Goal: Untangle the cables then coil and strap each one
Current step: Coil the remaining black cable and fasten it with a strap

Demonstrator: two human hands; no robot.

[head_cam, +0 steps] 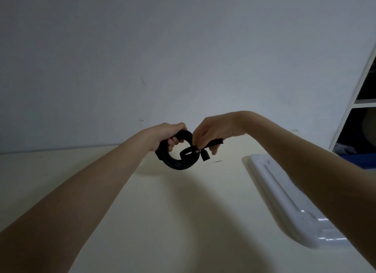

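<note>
1. Coiled black cable (179, 161): a round bundle of several turns, held in the air above the pale cream tabletop (162, 211), in front of the plain grey-white wall (183, 49). It touches no surface. A short black plug end (205, 155) hangs off the coil's right side.

2. Left hand (168, 136): fingers curled round the upper left arc of the coil, thumb on top, fingertips showing through the coil's opening. The grip is firm and closed on the cable.

3. Black flat strap (212, 143): a dark band running from the coil's right edge out to the right and slightly upward. A looped portion of it lies across the coil's opening; blur hides how it is threaded.

4. Right hand (213, 132): just to the right of the coil, fingers bent downward and pinching the strap close to where it meets the coil. The strap's free end sticks out past the hand's far side.

5. The two hands sit close together, one on either side of the coil, not touching each other.

6. Long white plastic tray (284, 195): lies flat on the tabletop, to the right of and nearer the camera than the coil, partly covered by the right forearm.

7. White shelf unit (358, 102): stands well right of the coil, at the frame edge; its contents are dark and unclear.
</note>
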